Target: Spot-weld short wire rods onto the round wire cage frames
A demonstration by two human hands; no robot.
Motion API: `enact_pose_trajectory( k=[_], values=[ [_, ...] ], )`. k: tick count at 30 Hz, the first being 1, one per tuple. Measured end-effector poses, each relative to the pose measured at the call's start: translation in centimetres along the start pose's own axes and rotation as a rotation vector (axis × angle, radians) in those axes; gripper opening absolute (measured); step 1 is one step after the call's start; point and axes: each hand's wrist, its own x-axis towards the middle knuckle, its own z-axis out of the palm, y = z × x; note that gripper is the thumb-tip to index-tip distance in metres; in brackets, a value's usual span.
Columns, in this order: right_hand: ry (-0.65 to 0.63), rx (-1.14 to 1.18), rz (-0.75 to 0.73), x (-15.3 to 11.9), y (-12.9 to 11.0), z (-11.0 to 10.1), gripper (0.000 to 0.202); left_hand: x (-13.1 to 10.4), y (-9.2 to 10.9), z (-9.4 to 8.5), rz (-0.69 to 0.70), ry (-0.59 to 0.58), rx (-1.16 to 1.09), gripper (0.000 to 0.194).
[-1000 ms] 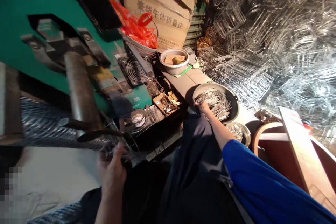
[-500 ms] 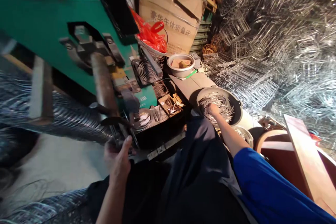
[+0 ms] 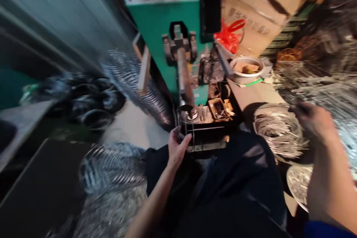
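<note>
My left hand [image 3: 177, 148] is closed on a thin wire frame [image 3: 193, 134], thumb to the right and fingers to the left. The frame stands just below the tip of a metal rod [image 3: 184, 74] that juts out from a green machine [image 3: 150, 18]. My right hand [image 3: 316, 121] is smeared by motion at the right rim of a basin of bent wire pieces [image 3: 276, 130]. Its fingers look pinched together, pointing left; what is between them, if anything, is too blurred to name.
Under the rod sits a tray with a small cardboard box [image 3: 219, 109] of bits. A bowl [image 3: 248, 72], a red plastic bag [image 3: 230, 37] and a large carton [image 3: 251, 15] stand behind. Wire racks [image 3: 315, 85] pile up at right; coiled wire stacks [image 3: 114, 167] lie at left.
My view has swung to the left. My right hand has come up out of the wire pieces to the basin's right side. My left hand stays by the rod's tip with the wire frame.
</note>
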Motion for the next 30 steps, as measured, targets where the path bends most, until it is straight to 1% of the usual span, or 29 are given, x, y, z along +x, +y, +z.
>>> enact_pose_trajectory(
  k=[2, 3, 4, 5, 7, 8, 10, 13, 16, 25, 30],
  values=[
    [-0.185, 0.283, -0.169, -0.7, -3.4, 0.5, 0.051, -0.2, -0.1, -0.1, -0.007, 0.018, -0.008, 0.062],
    [-0.249, 0.405, -0.239, -1.4, -5.3, 1.1, 0.050, -0.3, -0.1, -0.1, -0.012, 0.026, -0.017, 0.063],
    [-0.278, 0.504, -0.289, -2.3, -7.4, 2.0, 0.050, -0.5, -0.3, -0.1, -0.017, 0.037, -0.030, 0.063],
    [-0.294, 0.593, -0.304, -3.2, -9.4, 3.1, 0.048, -0.7, -0.4, -0.1, -0.022, 0.048, -0.046, 0.064],
    [-0.295, 0.779, -0.260, -5.0, -12.9, 6.0, 0.050, -1.3, -0.7, -0.2, -0.034, 0.060, -0.079, 0.065],
    [-0.295, 0.874, -0.225, -5.7, -14.2, 7.6, 0.052, -1.5, -0.8, -0.3, -0.036, 0.065, -0.097, 0.065],
    [-0.316, 1.035, -0.165, -6.8, -16.0, 10.7, 0.055, -1.9, -1.0, -0.4, -0.040, 0.068, -0.130, 0.063],
    [-0.401, 1.131, -0.121, -7.8, -17.1, 14.1, 0.056, -2.1, -1.2, -0.8, -0.055, 0.086, -0.191, 0.063],
    [-0.463, 1.131, -0.137, -8.2, -17.4, 15.8, 0.055, -1.9, -1.2, -1.0, -0.086, 0.104, -0.241, 0.066],
    [-0.488, 1.107, -0.117, -6.9, -17.3, 17.5, 0.057, -1.0, -1.5, -0.4, -0.114, 0.104, -0.276, 0.068],
    [-0.532, 1.124, -0.086, -6.0, -17.7, 17.7, 0.056, -0.5, -1.4, 0.0, -0.099, 0.097, -0.285, 0.066]
  ],
)
